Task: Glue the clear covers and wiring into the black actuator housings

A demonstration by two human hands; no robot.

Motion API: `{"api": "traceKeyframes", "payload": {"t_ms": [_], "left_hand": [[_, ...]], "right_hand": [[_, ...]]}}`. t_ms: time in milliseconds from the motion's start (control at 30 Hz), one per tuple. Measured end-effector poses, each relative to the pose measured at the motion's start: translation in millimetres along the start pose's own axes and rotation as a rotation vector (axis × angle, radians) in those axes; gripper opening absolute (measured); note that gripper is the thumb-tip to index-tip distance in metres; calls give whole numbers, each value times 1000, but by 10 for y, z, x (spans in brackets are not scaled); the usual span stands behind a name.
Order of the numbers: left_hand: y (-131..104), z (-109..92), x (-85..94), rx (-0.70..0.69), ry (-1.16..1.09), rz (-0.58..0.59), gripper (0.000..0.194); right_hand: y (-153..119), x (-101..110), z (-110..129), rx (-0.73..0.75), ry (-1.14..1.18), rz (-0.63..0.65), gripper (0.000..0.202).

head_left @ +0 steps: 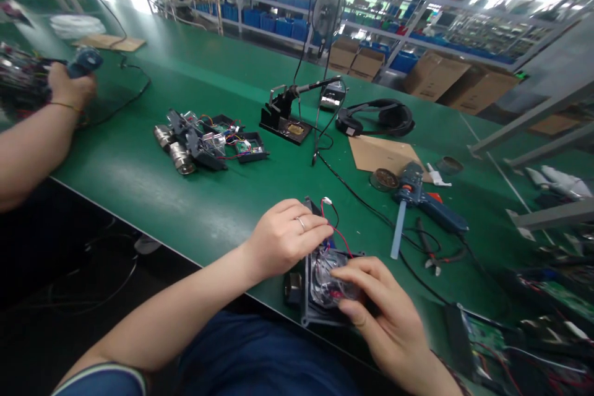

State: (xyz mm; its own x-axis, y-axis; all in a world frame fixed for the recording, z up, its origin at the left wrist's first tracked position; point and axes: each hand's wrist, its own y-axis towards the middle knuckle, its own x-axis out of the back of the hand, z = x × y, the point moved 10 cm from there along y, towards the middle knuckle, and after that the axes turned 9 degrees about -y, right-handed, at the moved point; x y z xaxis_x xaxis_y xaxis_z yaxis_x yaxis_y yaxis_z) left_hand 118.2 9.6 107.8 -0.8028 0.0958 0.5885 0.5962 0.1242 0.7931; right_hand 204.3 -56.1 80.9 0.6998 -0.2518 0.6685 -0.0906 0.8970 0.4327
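Housing: the dark grey plastic housing (309, 297) you are working on sits at the near edge of the green counter (139, 179), right in front of you, partly overhanging toward your lap. It looks light and rigid, so expect it to skate on the smooth mat if you push sideways.
Clear insert: a transparent part (327, 272) lies inside the housing. Clear plastic like this is likely brittle and slick; press on it flat, not at a corner.
Wires: thin red and dark wires (336, 229) loop up from the far side to a small white connector (327, 201). They are soft and probably easy to tear at the solder joints, so do not lift the unit by them.
Where to hold: take the housing by its outer walls, thumb and fingers on opposite long sides.
Left hand: your left hand (288, 238) is curled over the far end of the housing, fingertips down at the wire exit; a ring shows on one finger.
Right hand: your right hand (371, 297) rests on the near right side, fingers bent onto the clear insert.
Nearby tools: a blue glue gun (427, 198) and small cutters (429, 253) lie to the right; a soldering iron stand (285, 117) stands farther back.
Other units: more dark assemblies (204, 142) lie well to the left.
Co-worker: another person's hand (69, 86) grips a blue tool at far left.
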Motion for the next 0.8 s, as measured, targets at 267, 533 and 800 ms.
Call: {"api": "traceKeyframes", "payload": {"t_ms": [267, 533, 800], "left_hand": [[-261, 147, 86, 329, -92, -182, 16], [-1007, 217, -95, 1051, -441, -262, 8], [-1170, 13, -476, 1187, -803, -53, 29]], "right_hand": [[-1, -30, 44, 15, -56, 75, 18], [-30, -14, 89, 69, -125, 44, 19], [36, 15, 90, 37, -102, 28, 13]]}}
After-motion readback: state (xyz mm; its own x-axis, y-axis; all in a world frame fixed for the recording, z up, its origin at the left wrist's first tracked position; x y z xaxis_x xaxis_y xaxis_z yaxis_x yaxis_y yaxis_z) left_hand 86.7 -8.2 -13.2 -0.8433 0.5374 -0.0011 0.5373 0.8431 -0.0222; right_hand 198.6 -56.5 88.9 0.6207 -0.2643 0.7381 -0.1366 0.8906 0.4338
